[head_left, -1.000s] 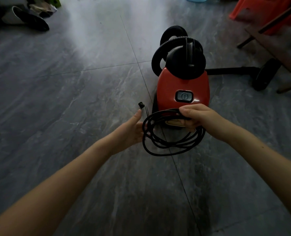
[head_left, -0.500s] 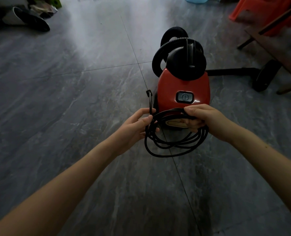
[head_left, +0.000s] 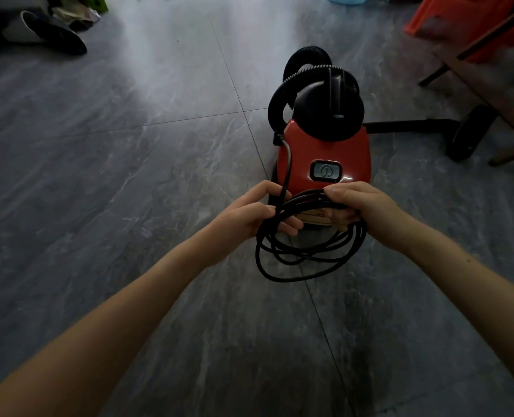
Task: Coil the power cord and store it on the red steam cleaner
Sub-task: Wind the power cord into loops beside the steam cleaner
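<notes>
The red steam cleaner (head_left: 325,152) stands on the grey floor ahead of me, a black ribbed hose looped over its black top. The black power cord (head_left: 298,260) hangs in several loops just in front of it. My right hand (head_left: 361,209) grips the top of the coil. My left hand (head_left: 249,212) holds the coil's left side, fingers curled round the strands. The cord's free end rises from my left hand, and its plug (head_left: 278,138) sits against the cleaner's left shoulder.
A black wand with a floor head (head_left: 466,132) lies to the cleaner's right. Wooden furniture legs (head_left: 490,94) and an orange plastic object (head_left: 466,22) stand at the far right. Shoes and clutter (head_left: 48,28) lie at the far left.
My left hand closed onto the coil's left side. The free end with the plug swung up and to the right, from beside the cleaner to against its left shoulder.
</notes>
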